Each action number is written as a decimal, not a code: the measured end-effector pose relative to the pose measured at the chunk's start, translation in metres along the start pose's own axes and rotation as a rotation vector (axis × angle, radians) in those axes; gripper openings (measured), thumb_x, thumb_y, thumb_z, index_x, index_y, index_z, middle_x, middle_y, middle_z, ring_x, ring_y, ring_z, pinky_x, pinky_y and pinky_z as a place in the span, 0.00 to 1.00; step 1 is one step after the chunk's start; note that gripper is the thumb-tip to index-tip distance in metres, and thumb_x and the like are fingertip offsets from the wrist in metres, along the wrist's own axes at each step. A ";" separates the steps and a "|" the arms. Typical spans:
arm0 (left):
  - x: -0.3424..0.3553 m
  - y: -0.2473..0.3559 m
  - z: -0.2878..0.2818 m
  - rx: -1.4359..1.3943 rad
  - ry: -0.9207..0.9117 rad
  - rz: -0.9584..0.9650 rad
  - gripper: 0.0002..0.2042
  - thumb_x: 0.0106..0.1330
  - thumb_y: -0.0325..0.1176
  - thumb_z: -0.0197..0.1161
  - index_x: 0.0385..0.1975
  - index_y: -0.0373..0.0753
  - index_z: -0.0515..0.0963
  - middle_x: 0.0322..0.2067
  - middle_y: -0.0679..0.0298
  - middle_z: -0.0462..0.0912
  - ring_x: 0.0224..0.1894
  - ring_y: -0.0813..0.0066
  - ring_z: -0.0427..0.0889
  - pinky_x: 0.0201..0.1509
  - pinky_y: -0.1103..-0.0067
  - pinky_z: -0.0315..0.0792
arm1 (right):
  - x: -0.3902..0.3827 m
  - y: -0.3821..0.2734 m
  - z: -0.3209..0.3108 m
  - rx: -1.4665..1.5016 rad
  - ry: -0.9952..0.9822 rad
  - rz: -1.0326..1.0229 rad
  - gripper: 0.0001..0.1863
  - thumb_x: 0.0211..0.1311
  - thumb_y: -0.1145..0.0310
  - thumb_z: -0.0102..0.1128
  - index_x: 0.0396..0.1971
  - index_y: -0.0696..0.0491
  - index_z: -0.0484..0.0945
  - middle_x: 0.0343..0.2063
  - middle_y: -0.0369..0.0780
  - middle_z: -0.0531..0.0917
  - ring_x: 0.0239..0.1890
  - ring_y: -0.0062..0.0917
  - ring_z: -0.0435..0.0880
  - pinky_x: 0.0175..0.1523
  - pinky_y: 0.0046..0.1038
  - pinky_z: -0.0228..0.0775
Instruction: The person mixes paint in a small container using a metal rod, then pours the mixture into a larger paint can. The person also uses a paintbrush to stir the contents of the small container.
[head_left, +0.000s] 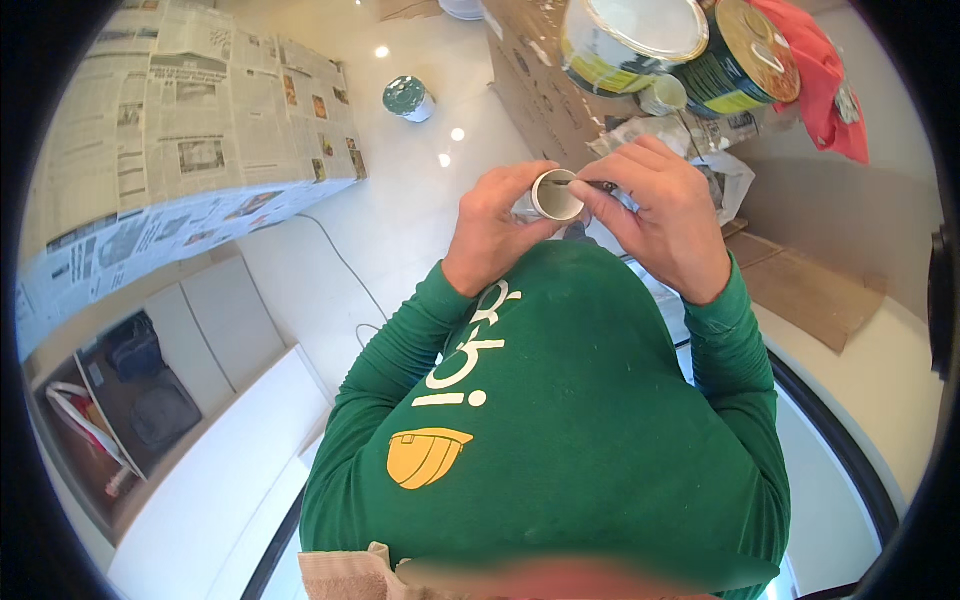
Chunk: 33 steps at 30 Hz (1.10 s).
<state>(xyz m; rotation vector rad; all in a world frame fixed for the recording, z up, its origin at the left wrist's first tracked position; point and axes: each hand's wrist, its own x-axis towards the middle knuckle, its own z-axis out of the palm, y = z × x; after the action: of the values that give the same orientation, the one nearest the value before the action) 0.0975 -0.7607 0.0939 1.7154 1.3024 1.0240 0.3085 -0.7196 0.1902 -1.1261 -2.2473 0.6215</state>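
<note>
Glossy pale floor (405, 225) below. Your left hand (490, 225) grips the pale cup (557, 205), beside your right hand (665, 205), which pinches a slim tool (602, 186) at its mouth. Brace the cup firmly; steer the tool lightly over the opening.

Bold white lettering (465, 345) runs down the front of the green shirt (580, 400), above a printed yellow hard hat (428, 456). Newspaper sheets (160, 130) carry columns of small dark print and bold headlines, with colour pictures toward their right edge. A pale bucket (588, 68) and a dark can (705, 88), near an edge of the cardboard box (525, 60), bear yellow label patches; their wording seems too small to make out.
</note>
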 end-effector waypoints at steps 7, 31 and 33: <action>-0.035 -0.021 -0.032 -0.057 0.157 -0.145 0.25 0.56 0.28 0.80 0.56 0.38 0.85 0.49 0.56 0.90 0.51 0.63 0.88 0.56 0.70 0.80 | 0.028 -0.010 0.034 0.063 -0.070 -0.126 0.10 0.64 0.61 0.71 0.36 0.52 0.86 0.27 0.41 0.84 0.35 0.41 0.84 0.41 0.40 0.76; 0.040 -0.023 -0.089 0.051 0.171 -0.113 0.26 0.57 0.25 0.81 0.58 0.32 0.82 0.50 0.57 0.90 0.51 0.71 0.87 0.59 0.71 0.78 | 0.125 0.009 0.040 0.120 -0.073 -0.298 0.10 0.64 0.59 0.70 0.33 0.51 0.85 0.31 0.38 0.86 0.39 0.35 0.85 0.43 0.39 0.78; 0.058 -0.020 -0.093 0.067 0.140 -0.131 0.27 0.57 0.25 0.81 0.58 0.33 0.82 0.49 0.58 0.90 0.51 0.73 0.87 0.58 0.71 0.79 | 0.131 0.018 0.033 0.138 -0.031 -0.284 0.10 0.64 0.59 0.70 0.33 0.51 0.85 0.31 0.38 0.87 0.39 0.35 0.85 0.43 0.39 0.78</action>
<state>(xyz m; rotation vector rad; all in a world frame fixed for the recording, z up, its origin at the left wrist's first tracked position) 0.0154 -0.6913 0.1228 1.6078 1.5328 1.0496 0.2318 -0.6065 0.1890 -0.7180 -2.2941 0.6671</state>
